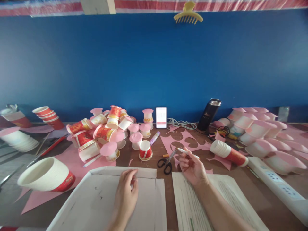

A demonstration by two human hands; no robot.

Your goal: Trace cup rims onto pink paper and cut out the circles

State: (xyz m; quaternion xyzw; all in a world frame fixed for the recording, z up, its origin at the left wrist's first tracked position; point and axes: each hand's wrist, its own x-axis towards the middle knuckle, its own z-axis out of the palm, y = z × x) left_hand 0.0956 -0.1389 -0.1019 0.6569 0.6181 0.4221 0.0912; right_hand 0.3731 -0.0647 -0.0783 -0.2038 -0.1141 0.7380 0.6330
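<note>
White pen (182,150), right hand (194,168) pinching — left hand (126,191) loosely curled, table (169,202) between sheet edges (164,205)

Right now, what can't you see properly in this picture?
All in the head view:
White pen: partly behind the right hand.
Anything under the left hand: covered by it.
Words on the printed sheet: blurred.
Markings on the black bottle: too small.

Nothing here can be read; the marks (206,114) on the black bottle (209,110) and right-hand paper (231,192) are too blurred.
</note>
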